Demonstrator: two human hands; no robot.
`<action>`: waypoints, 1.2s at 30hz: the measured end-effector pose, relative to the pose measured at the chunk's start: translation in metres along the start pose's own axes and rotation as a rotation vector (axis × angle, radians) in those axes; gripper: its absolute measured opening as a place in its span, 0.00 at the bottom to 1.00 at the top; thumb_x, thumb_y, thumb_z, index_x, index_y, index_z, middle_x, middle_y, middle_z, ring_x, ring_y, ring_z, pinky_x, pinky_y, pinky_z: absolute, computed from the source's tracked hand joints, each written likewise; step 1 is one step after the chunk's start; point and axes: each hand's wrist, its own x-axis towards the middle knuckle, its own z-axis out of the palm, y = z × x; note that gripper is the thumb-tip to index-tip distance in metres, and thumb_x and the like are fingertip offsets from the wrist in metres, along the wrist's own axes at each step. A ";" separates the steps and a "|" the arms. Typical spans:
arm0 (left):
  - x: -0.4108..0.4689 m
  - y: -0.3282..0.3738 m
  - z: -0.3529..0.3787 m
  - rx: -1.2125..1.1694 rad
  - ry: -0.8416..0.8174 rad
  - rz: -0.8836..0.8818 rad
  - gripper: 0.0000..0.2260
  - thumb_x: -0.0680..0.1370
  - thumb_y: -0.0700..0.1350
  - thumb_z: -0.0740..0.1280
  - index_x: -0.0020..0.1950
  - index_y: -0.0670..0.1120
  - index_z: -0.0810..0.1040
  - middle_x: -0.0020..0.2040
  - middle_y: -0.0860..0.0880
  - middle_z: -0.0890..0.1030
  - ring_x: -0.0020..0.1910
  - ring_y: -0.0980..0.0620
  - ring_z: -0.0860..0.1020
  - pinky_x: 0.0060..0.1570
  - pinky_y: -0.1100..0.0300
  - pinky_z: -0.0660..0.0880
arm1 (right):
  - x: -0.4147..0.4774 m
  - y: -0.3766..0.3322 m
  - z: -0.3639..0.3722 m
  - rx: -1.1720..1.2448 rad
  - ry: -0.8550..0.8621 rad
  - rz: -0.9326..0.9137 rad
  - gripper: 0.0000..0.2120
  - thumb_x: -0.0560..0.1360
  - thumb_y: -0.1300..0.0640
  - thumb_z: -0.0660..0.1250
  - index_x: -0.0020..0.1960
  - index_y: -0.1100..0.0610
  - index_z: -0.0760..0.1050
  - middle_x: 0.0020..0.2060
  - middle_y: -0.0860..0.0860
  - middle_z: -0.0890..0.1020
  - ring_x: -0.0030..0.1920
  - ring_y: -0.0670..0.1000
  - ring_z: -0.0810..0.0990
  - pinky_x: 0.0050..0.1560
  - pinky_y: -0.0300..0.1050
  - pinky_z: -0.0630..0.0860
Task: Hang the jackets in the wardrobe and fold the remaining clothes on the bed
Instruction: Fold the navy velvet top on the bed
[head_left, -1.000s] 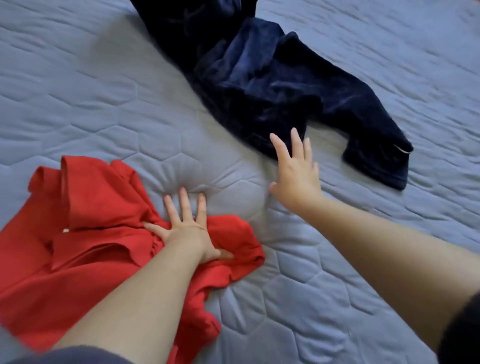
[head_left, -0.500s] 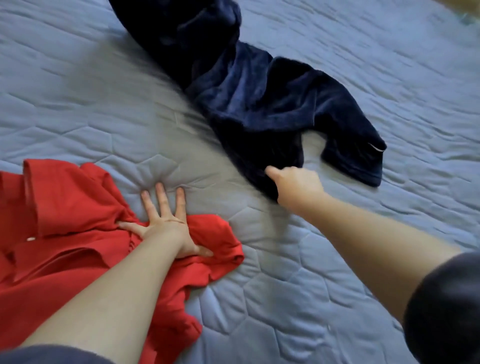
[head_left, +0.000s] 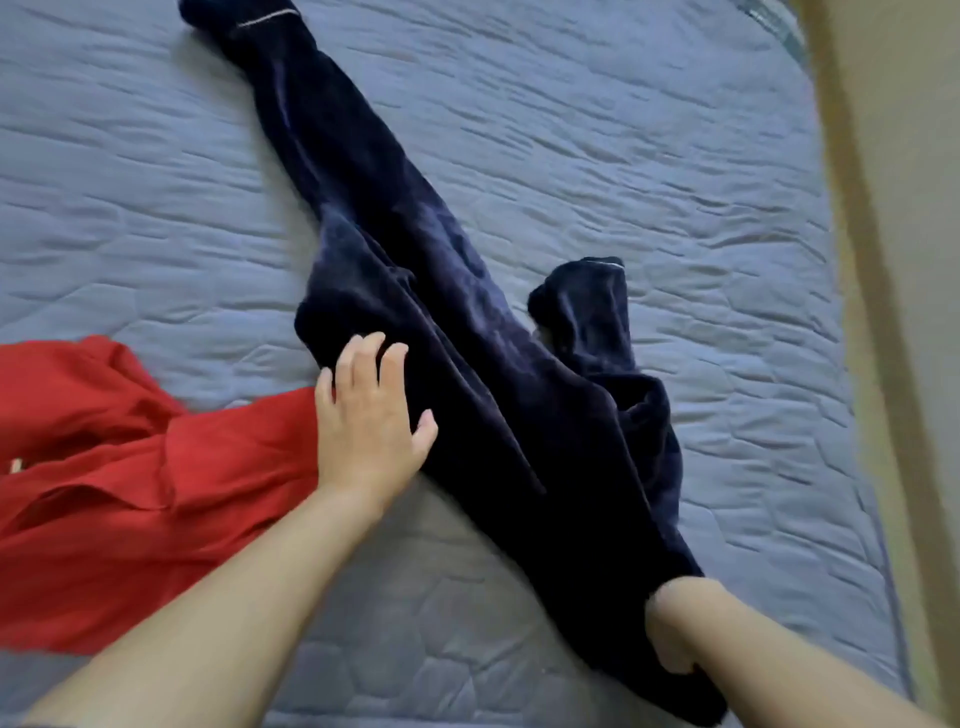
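Trousers (head_left: 467, 332) gripped by right hand (head_left: 675, 631), left hand (head_left: 371, 415) flat on their edge (bed (head_left: 727, 156) rim near)

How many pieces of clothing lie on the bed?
2. A dark navy velvety garment stretches diagonally across the blue quilted bed; a crumpled red fabric garment lies at the left edge. More may lie outside the view.

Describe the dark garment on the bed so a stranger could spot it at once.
A blue-grey quilted bed cover fills the view. Slantwise across it lie the navy velvety trousers, left hand resting on them, right hand gripping their near end. Unlike the red garment at their left, they are dark, plush, with pale piping at the cuffs.
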 end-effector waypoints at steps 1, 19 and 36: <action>0.001 0.012 -0.002 0.015 -0.017 0.017 0.35 0.67 0.51 0.73 0.71 0.44 0.66 0.71 0.42 0.65 0.73 0.41 0.61 0.67 0.41 0.63 | -0.005 0.008 0.012 0.015 -0.025 0.009 0.30 0.79 0.57 0.61 0.78 0.54 0.53 0.78 0.53 0.46 0.76 0.57 0.52 0.71 0.52 0.61; 0.035 0.053 0.022 0.588 -0.785 0.274 0.22 0.75 0.51 0.60 0.69 0.49 0.67 0.66 0.47 0.74 0.66 0.46 0.71 0.62 0.49 0.64 | 0.023 0.014 -0.006 0.485 0.526 -0.484 0.27 0.70 0.61 0.61 0.66 0.41 0.64 0.59 0.55 0.78 0.58 0.60 0.77 0.56 0.53 0.75; 0.031 0.088 0.034 0.555 -0.755 0.801 0.26 0.77 0.43 0.61 0.73 0.55 0.58 0.66 0.50 0.69 0.65 0.47 0.68 0.52 0.53 0.67 | -0.013 0.016 0.027 0.620 0.924 -0.755 0.09 0.75 0.51 0.66 0.39 0.55 0.76 0.35 0.47 0.72 0.37 0.51 0.74 0.41 0.43 0.68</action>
